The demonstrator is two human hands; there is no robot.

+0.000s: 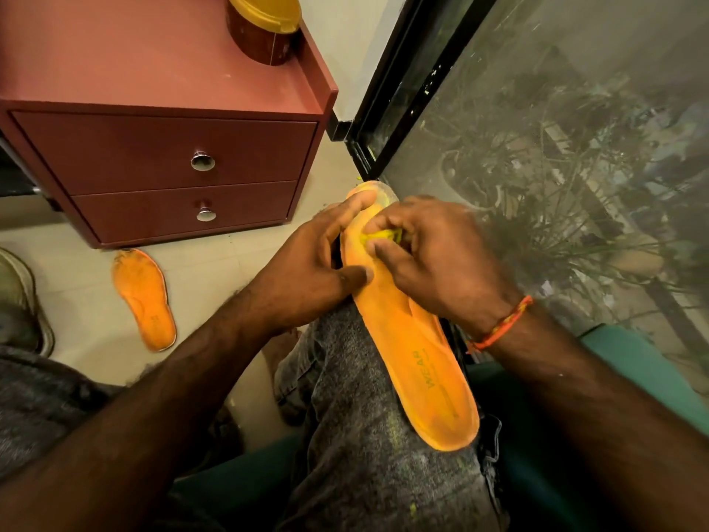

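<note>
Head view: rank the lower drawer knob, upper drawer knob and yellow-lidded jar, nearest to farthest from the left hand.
1. Lower drawer knob, up-left of the left hand.
2. Upper drawer knob, above it.
3. Yellow-lidded jar, on the cabinet top.

Home interior, a room by a glass door. Evidence: maroon two-drawer bedside cabinet (165, 147) with round metal knobs (203, 162), and a yellow-lidded container (261, 28) on top. Beige tiled floor (88, 286). Black-framed glass door (537, 109) on the right, dusty, with potted plants (537, 209) outside. Teal seat (633, 359) just beside the glass. Household clutter: orange insole (414, 339) on the person's knee, second insole (144, 299) on the floor near the cabinet, worn shoe (19, 301) at the left edge.
</note>
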